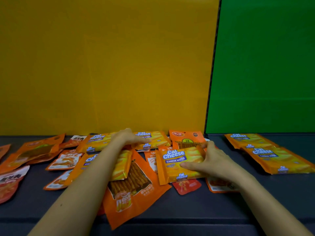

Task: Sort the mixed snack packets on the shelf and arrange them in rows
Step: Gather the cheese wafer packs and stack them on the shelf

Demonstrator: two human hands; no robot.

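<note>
A jumble of snack packets covers the dark shelf point(187, 210). My right hand point(214, 160) grips a yellow Cal Cheese wafer packet point(177, 166) by its right edge, thumb under the front and fingers over the top. My left hand point(127, 137) rests on another Cal Cheese packet point(153, 139) at the back, fingers bent over it. A third Cal Cheese packet point(121, 165) lies partly under my left forearm. Two Cal Cheese packets point(276, 159) lie set apart at the right. A large orange stick-snack packet point(133, 189) lies in front.
Orange and red packets point(35, 154) are scattered across the left side, with a red one point(10, 183) near the left edge. A yellow back panel point(109, 65) and a green panel point(265, 65) stand behind the shelf. Bare shelf shows at the front right.
</note>
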